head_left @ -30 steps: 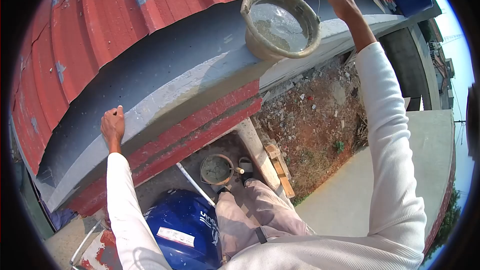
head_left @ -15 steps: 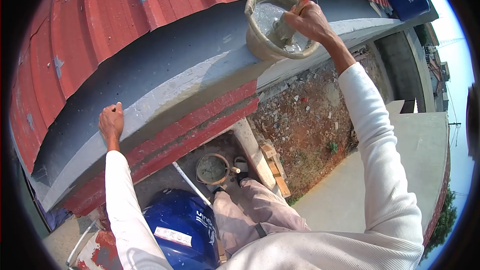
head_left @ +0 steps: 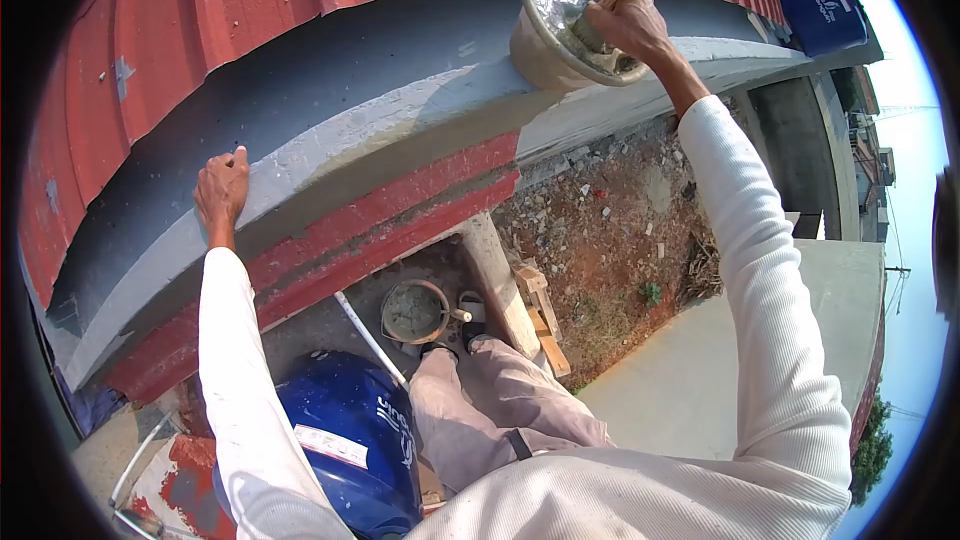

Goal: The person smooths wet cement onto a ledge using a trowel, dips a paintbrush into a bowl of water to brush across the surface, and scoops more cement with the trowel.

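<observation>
Upper left of frame: red roof (head_left: 220, 30), ribbed sheet, paint flaking to grey. Below it, left hand (head_left: 222, 190) rests on the inner edge of the concrete ledge (head_left: 340, 130), fingers bent, thumb raised; cannot tell whether its grip is closed on the edge. Ledge surface rough, greyish white, curved by the lens.

Lower left: blue tank (head_left: 345, 430), smooth and rounded. Centre: lower bucket (head_left: 446, 310), round, grey contents, near the feet.

Upper centre: upper bucket (head_left: 540, 55) on the ledge, thick-rimmed, crusted, wet grey contents shining. Judged heavy and liable to slop; best steadied by rim or wall. Brush (head_left: 588, 32) is inside it, red handle end up, head coated. Right hand (head_left: 635, 28) has its grip closed around the brush. Estimate: light, stiff handle, soft wet bristles, slippery near the head; hold the handle.
</observation>
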### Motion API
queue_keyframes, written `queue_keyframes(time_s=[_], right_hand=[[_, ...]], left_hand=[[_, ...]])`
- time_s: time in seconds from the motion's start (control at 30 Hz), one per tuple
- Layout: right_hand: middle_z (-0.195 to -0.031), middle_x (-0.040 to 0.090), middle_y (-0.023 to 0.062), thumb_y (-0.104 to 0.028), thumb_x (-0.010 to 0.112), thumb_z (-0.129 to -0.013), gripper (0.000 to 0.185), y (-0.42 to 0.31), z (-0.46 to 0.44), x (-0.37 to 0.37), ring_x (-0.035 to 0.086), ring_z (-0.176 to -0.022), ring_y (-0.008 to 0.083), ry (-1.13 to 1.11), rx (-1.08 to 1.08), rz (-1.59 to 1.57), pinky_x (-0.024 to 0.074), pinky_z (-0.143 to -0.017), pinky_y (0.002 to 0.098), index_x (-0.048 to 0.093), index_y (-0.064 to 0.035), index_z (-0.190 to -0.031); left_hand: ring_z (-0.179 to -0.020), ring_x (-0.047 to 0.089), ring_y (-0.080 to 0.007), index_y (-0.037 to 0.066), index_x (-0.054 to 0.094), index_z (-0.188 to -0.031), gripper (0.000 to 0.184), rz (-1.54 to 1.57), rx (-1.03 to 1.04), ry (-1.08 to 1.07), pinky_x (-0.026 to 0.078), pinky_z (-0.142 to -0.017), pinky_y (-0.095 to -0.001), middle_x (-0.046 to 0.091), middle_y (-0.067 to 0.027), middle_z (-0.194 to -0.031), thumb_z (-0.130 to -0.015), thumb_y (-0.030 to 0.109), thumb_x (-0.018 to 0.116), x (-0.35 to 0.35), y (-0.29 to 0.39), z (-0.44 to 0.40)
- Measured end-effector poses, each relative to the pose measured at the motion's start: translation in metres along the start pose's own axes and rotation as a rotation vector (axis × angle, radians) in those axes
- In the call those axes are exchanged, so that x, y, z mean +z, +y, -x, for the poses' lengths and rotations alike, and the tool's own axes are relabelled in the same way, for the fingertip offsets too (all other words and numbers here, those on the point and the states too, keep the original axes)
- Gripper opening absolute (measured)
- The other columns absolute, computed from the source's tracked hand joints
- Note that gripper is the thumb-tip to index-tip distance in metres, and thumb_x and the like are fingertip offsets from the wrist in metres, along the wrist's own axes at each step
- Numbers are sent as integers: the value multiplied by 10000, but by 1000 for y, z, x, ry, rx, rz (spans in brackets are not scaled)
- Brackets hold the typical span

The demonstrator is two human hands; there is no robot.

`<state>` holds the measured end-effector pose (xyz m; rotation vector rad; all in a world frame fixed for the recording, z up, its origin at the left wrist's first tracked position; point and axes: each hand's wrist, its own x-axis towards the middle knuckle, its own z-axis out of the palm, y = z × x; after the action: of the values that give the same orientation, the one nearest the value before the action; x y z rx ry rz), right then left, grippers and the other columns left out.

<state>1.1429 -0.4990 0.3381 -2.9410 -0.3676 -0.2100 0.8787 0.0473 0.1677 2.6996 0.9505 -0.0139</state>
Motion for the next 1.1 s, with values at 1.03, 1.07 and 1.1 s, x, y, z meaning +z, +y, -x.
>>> queue_keyframes(time_s=[1.03,1.07,1.1], right_hand=[[-1056,756,96,-304,751,-1041,393,25,130,-112,742,-891,185,162,-42,-1063,621,-831,345,759,44,-1225],[-1047,760,97,-290,741,-1042,333,49,137,-101,735,-851,198,123,62,-1163,623,-805,362,766,26,-1143],[-980,775,109,-347,753,-1011,344,114,126,-69,736,-822,219,151,195,-1016,607,-795,398,779,-4,-1030]], left_hand=[[-1403,599,-401,-49,590,-1473,691,813,-766,-545,457,-1172,-440,663,-266,-1457,-1049,495,626,125,-109,715],[-1403,599,-402,-51,592,-1470,690,845,-777,-534,459,-1169,-440,663,-267,-1458,-1050,495,624,136,-114,716],[-1402,600,-403,-53,594,-1468,689,882,-779,-517,461,-1166,-441,662,-267,-1458,-1051,495,623,151,-123,720]])
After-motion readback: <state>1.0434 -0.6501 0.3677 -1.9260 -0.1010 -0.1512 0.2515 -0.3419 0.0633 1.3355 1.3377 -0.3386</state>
